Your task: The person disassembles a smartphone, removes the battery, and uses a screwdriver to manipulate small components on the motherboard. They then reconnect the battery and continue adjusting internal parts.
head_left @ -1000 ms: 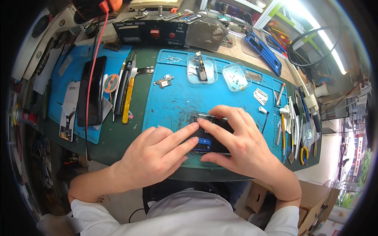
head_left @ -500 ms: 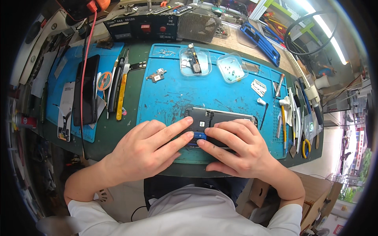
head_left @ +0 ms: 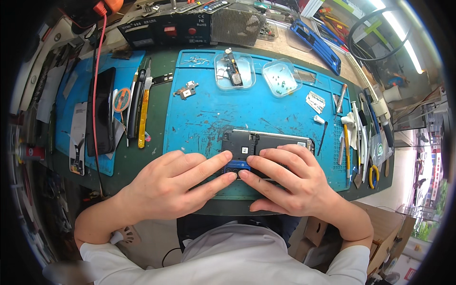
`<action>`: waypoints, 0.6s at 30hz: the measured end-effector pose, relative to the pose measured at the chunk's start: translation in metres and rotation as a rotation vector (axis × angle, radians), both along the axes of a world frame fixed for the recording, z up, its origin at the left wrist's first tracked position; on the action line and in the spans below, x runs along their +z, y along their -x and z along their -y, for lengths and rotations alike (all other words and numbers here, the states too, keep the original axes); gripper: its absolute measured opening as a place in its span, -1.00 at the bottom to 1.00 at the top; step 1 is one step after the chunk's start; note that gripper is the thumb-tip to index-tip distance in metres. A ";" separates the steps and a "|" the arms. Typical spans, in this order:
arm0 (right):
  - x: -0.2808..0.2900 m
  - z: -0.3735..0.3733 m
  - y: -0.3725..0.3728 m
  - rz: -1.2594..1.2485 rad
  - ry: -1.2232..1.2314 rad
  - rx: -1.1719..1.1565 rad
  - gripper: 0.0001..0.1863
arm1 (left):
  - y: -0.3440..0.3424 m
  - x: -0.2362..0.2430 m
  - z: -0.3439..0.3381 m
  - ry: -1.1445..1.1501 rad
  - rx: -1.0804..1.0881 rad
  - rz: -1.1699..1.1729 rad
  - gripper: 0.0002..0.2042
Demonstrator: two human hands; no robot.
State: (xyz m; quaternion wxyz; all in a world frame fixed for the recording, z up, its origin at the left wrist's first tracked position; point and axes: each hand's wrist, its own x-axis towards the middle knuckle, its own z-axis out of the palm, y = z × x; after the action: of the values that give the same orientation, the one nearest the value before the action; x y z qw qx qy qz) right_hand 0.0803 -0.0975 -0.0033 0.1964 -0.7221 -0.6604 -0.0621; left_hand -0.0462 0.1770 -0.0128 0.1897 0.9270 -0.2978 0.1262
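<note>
Phone [head_left: 238, 139] is opened, internals bare (not yet closed); left hand [head_left: 173, 183] and right hand [head_left: 294, 187], loosely spread, apparently grip nothing, fingertips [head_left: 228, 155] resting at its blue section [head_left: 236, 165]

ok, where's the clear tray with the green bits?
In the head view, the green-bits tray sits near the far edge of the large blue mat, right of the black-part tray.

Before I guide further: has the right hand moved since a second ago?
Yes. Judged against the blue mat, the right hand has shifted toward the mat's near edge, the edge closest to the wearer.
</note>
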 end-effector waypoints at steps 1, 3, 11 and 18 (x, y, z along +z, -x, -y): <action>0.000 0.000 0.000 0.003 0.002 -0.002 -0.44 | -0.001 -0.001 0.000 0.002 -0.006 0.006 -0.39; 0.000 0.000 0.000 -0.005 0.003 -0.007 -0.45 | -0.002 0.001 0.000 0.011 -0.010 -0.005 -0.38; 0.013 -0.017 -0.010 -0.273 -0.023 -0.250 -0.20 | 0.000 0.000 -0.001 0.008 -0.004 0.013 -0.35; 0.034 -0.039 -0.013 -0.217 0.197 -0.285 -0.26 | 0.002 -0.005 -0.001 0.061 0.010 0.040 -0.36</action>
State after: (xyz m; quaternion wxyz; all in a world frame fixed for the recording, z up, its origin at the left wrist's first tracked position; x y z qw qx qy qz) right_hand 0.0933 -0.0589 0.0307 0.1842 -0.8264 -0.5294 0.0538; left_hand -0.0481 0.1778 -0.0179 0.2114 0.9196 -0.2929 0.1545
